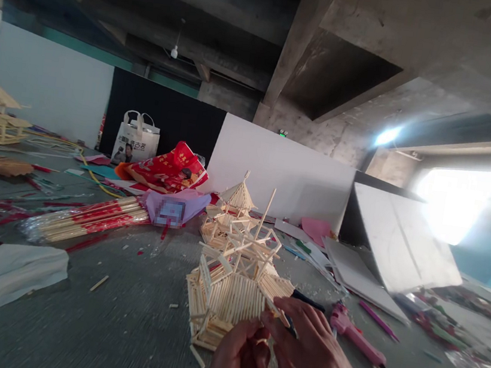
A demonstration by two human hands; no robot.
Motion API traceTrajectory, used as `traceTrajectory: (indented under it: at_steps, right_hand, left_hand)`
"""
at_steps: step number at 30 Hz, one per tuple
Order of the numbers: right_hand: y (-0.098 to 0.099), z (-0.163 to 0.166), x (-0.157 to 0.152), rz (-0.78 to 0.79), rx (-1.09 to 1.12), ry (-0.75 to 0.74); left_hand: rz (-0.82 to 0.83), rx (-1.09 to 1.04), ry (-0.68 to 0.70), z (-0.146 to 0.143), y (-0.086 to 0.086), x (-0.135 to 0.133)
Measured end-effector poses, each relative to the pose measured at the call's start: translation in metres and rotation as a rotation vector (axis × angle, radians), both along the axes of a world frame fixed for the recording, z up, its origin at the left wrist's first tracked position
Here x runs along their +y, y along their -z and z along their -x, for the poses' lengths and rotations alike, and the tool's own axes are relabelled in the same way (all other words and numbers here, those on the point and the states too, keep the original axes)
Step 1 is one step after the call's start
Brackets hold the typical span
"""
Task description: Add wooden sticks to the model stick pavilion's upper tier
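A pavilion-like model built from thin wooden sticks [237, 297] stands on the grey floor in front of me. My left hand [243, 359] is at its near right corner, with fingers curled and closed. My right hand [310, 343] comes in from the right, fingertips drawn together against the model's right edge. Both hands nearly meet there. A pale sliver of wood shows by the right fingertips, but what either hand grips is hidden. A second stick model with a pointed roof [237, 198] stands just behind.
A pink hot glue gun [356, 334] with a black cord lies to the right, beside a purple pen [379, 321]. Left are wrapped stick bundles [91, 218], a white sheet [7, 279] and a red bag [170, 168]. White boards [405, 241] lean at the right.
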State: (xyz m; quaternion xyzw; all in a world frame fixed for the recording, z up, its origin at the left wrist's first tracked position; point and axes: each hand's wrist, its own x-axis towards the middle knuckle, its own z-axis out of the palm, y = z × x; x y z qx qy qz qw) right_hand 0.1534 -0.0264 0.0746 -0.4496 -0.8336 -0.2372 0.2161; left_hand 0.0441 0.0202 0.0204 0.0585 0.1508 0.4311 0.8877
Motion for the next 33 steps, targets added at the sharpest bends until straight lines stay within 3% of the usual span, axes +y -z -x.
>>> traceTrajectory:
  at_steps: [12, 33]
  right_hand:
    - [-0.0021, -0.0005, -0.0012, 0.011, -0.030, 0.002]
    - [-0.0028, -0.0007, -0.0016, 0.042, -0.031, 0.031]
  left_hand:
    - [0.028, 0.041, -0.009, 0.0009, -0.0041, -0.0009]
    - [-0.012, 0.025, -0.011, -0.0021, 0.0034, 0.0014]
